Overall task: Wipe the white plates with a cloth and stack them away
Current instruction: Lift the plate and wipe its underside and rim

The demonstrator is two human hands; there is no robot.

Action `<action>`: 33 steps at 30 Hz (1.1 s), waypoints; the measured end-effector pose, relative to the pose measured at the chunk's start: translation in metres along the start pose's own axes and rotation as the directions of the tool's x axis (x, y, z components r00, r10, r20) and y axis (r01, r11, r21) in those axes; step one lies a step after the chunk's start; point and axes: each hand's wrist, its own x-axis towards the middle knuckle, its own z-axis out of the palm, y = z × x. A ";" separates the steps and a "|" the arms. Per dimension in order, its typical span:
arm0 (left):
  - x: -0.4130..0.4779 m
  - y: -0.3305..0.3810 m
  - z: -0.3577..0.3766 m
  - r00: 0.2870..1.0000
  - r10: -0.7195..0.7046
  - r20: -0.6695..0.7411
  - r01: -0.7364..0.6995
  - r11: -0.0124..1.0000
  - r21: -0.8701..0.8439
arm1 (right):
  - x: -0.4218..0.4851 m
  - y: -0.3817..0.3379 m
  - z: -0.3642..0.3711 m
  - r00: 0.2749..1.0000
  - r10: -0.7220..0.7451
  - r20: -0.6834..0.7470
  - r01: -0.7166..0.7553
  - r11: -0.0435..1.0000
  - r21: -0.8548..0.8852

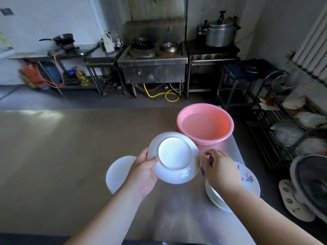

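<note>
Kitchen table [53,156], white plate [174,157] in left hand [143,174], right hand [219,170] at rim

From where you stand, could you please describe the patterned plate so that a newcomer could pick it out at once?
Find the pink basin on the table's right side. Nearer than it, at the table's edge, sits a stack of plates. The top plate is the one: it alone bears dark painted marks, while the held plate and the lone plate to the left are plain white.
</note>
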 end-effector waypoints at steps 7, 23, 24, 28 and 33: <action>-0.037 -0.006 0.040 0.992 0.053 0.115 -0.059 0.997 0.050 | 0.005 -0.034 -0.026 0.891 -0.409 -0.196 0.443 0.877 0.185; -0.066 -0.003 0.059 0.991 0.066 0.120 -0.065 0.998 -0.014 | -0.013 -0.040 -0.016 0.839 -0.535 0.100 0.530 0.760 -0.376; -0.066 -0.002 0.058 0.989 0.069 0.127 -0.069 0.998 -0.004 | -0.002 -0.044 -0.020 0.870 -0.490 0.049 0.469 0.794 -0.387; -0.057 0.016 0.050 0.982 0.117 0.149 -0.111 0.993 -0.047 | -0.009 -0.056 -0.024 0.821 -0.568 0.055 0.561 0.784 -0.266; -0.045 0.035 0.034 0.977 0.119 0.175 -0.108 0.992 -0.070 | -0.023 -0.062 -0.015 0.820 -0.564 0.095 0.570 0.794 -0.212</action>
